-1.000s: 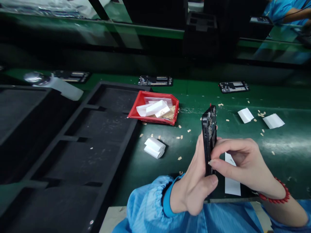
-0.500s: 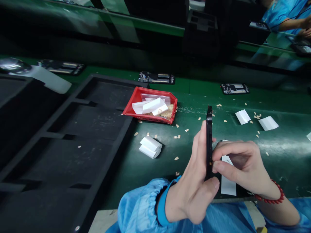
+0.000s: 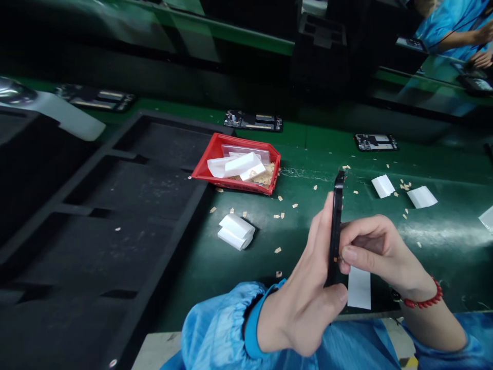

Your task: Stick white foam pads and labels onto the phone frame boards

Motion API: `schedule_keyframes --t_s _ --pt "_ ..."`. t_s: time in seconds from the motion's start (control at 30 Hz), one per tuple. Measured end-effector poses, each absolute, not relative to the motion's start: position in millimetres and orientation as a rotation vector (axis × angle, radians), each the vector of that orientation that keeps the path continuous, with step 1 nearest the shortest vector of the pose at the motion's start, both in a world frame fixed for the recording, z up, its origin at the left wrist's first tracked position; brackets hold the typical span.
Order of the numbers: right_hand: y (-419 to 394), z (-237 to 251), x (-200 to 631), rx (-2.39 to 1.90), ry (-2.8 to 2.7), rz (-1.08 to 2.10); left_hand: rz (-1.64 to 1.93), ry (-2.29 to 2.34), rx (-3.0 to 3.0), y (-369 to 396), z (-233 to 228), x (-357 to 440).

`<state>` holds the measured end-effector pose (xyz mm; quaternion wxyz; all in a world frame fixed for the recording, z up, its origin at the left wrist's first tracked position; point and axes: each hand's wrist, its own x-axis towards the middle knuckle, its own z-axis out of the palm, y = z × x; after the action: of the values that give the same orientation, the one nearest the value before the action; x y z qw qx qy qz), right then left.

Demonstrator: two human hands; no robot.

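Phone held upright on edge above the green table, near its front edge; clasped from behind by left hand, thumb pressed at the lower end; pinched on its near edge by right hand, thumb and fingertips closed together; white strip lying just beneath; red bin well apart, back left.

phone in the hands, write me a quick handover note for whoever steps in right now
Left hand: grips the black phone on edge, upright above the green mat.
Right hand: fingertips pinch the phone's side near its lower half.
Nearby: white strip under the right hand, red bin with white pieces, black foam tray to the left.
Done or left: not visible from this edge-on view.
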<state>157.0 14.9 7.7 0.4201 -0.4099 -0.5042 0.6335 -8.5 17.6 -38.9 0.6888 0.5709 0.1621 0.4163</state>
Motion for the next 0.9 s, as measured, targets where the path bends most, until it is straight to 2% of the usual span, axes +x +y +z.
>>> schedule_keyframes --t_s 0.4,0.63,0.9 --pt "9.9 7.6 150.5 -1.081 -1.326 1.376 0.998 0.332 1.378 16.7 -34.5 -7.6" --pt "3.8 11.9 142.0 -1.208 -1.417 1.048 1.034 0.431 1.492 10.3 -41.2 -7.7" --pt "1.5 14.0 136.0 -1.268 -1.456 0.885 0.961 0.509 1.563 11.9 -27.4 -9.4"
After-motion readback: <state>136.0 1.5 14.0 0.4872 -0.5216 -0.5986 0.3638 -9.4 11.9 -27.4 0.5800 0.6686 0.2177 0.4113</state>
